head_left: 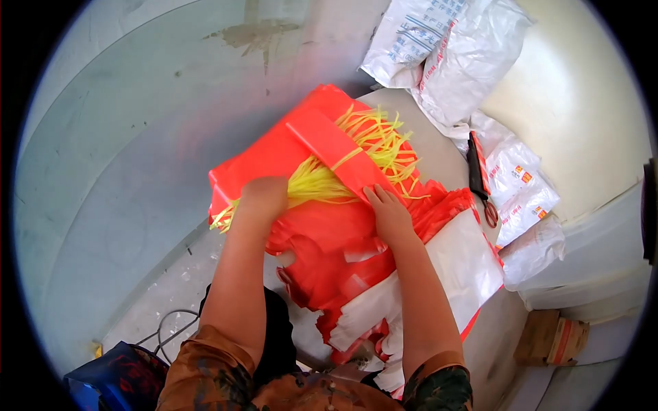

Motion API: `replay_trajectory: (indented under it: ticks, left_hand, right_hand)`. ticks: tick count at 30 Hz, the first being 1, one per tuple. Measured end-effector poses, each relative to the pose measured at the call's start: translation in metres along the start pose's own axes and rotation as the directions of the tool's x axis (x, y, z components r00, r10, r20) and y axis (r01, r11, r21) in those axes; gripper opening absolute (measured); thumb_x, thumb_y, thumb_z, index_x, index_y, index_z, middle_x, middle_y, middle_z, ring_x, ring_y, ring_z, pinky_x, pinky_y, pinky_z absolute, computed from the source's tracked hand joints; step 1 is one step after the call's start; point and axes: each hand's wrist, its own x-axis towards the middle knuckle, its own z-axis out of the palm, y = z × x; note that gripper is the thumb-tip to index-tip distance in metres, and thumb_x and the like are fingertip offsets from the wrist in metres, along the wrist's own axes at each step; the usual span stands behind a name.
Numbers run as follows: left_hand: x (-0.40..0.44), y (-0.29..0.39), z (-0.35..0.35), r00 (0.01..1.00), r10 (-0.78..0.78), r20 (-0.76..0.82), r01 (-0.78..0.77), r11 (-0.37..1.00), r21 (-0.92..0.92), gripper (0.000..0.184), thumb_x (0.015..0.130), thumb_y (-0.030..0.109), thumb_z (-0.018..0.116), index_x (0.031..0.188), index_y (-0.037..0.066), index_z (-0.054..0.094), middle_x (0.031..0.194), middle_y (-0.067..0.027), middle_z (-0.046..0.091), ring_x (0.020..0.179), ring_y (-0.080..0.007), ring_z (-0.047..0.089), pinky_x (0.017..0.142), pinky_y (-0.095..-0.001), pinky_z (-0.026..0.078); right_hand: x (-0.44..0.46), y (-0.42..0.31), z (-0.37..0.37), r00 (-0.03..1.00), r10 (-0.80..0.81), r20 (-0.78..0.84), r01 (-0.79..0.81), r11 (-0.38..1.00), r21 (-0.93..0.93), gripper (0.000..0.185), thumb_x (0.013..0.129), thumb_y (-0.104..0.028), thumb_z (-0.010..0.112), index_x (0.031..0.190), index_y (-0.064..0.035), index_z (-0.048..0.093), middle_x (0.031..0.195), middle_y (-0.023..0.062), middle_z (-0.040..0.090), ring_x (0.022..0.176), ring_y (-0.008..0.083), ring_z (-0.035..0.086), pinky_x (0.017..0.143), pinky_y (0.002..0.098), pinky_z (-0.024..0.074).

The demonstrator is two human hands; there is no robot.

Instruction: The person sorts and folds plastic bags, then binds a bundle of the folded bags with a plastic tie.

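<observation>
Pale surface [443, 159], white bags [483, 58] beyond! Yellow strands [317, 181] on red sheets [257, 154], stretching lower left to upper right beneath a red band [322, 140]; left hand [392, 214] flat on red, right hand [266, 195] unreadable.

The person's top [312, 399] is brown-orange with dark blotches. It has 2 short sleeves. The right sleeve [214, 356] is brown-orange with dark green bits, and the left sleeve [439, 392] is mostly dark green, like leaves. Black cloth [276, 339] covers the leg.
</observation>
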Motion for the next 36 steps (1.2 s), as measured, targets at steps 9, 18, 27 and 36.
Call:
replay_trajectory:
  ticks: [9,18,27,36]
  left_hand:
    - [-0.021,0.007,-0.049,0.977,-0.052,0.206,0.050,0.999,0.018,0.038,0.085,0.038,0.073,0.106,0.007,0.071,0.101,-0.0158,0.073,0.098,-0.0358,0.068,0.084,-0.0445,0.054]
    - [-0.009,0.054,-0.043,0.993,0.008,-0.116,-0.011,1.000,-0.021,0.050,0.090,0.043,0.072,0.120,0.003,0.067,0.122,-0.0141,0.069,0.112,-0.0312,0.067,0.094,-0.0440,0.055]
    - [-0.025,0.154,-0.020,0.872,0.490,0.023,-0.371,0.689,-0.623,0.062,0.101,0.038,0.062,0.149,0.000,0.050,0.151,-0.0207,0.054,0.138,-0.0326,0.053,0.115,-0.0409,0.041]
    - [-0.044,0.238,0.026,0.845,0.515,0.145,-0.388,0.776,-0.498,0.095,0.095,0.051,0.064,0.163,0.000,0.021,0.167,-0.0259,0.024,0.156,-0.0358,0.026,0.125,-0.0416,0.026]
  right_hand:
    - [0.002,-0.030,0.007,0.999,0.036,-0.028,-0.040,0.992,-0.122,0.060,0.093,-0.012,0.063,0.151,-0.0146,0.049,0.158,0.0154,0.047,0.147,0.0348,0.041,0.117,0.0499,0.0363]
    - [-0.084,-0.017,-0.072,0.989,0.095,-0.112,-0.089,0.994,0.057,0.053,0.091,-0.019,0.068,0.142,-0.0088,0.056,0.151,0.0162,0.052,0.141,0.0324,0.046,0.118,0.0520,0.0326]
    - [-0.312,0.101,-0.016,0.548,0.668,-0.503,-0.534,0.742,0.404,0.066,0.093,-0.017,0.069,0.152,0.0020,0.043,0.158,0.0249,0.041,0.145,0.0394,0.041,0.121,0.0484,0.0318]
    - [-0.403,0.082,0.039,0.445,0.896,-0.008,-0.531,0.271,0.803,0.077,0.102,-0.027,0.056,0.163,0.0017,0.018,0.166,0.0228,0.030,0.153,0.0333,0.031,0.124,0.0406,0.0258]
